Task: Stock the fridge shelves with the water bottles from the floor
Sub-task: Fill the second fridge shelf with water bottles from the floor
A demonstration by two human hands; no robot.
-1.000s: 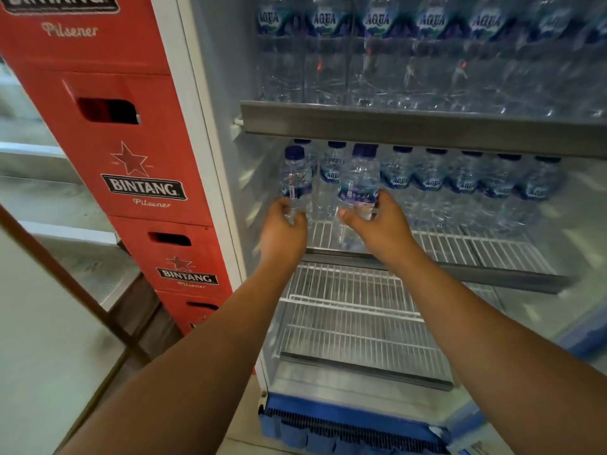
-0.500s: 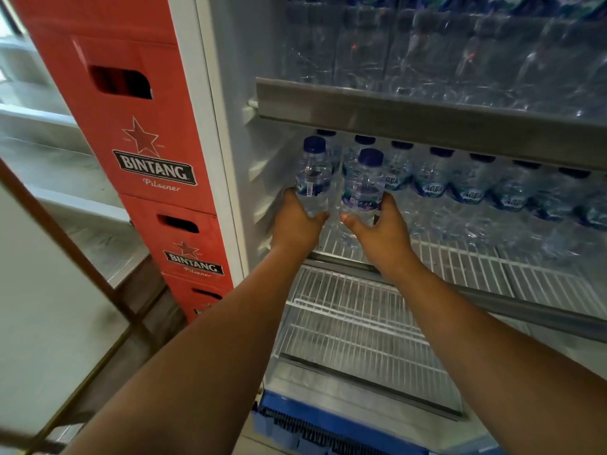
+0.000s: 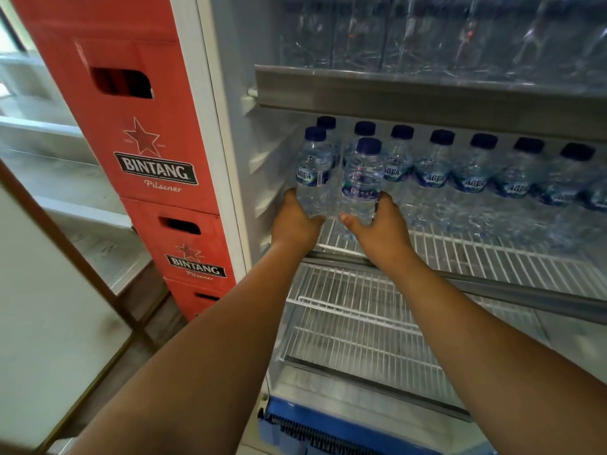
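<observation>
At the left end of the wire shelf [image 3: 476, 257], the left grip [image 3: 294, 224] clasps a clear, blue-capped bottle [image 3: 313, 172] with a blue AQUA label, upright. At its 3 o'clock the right grip [image 3: 377, 229] clasps a second bottle [image 3: 361, 182], alike. A row [image 3: 466, 178] of the same stands behind, toward 3 o'clock.

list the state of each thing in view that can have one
left hand, grips left bottle
right hand, grips right bottle
left bottle, upright, capped
right bottle, upright, capped
back row of bottles, upright on the middle shelf
red crates, stacked beside the fridge
</observation>
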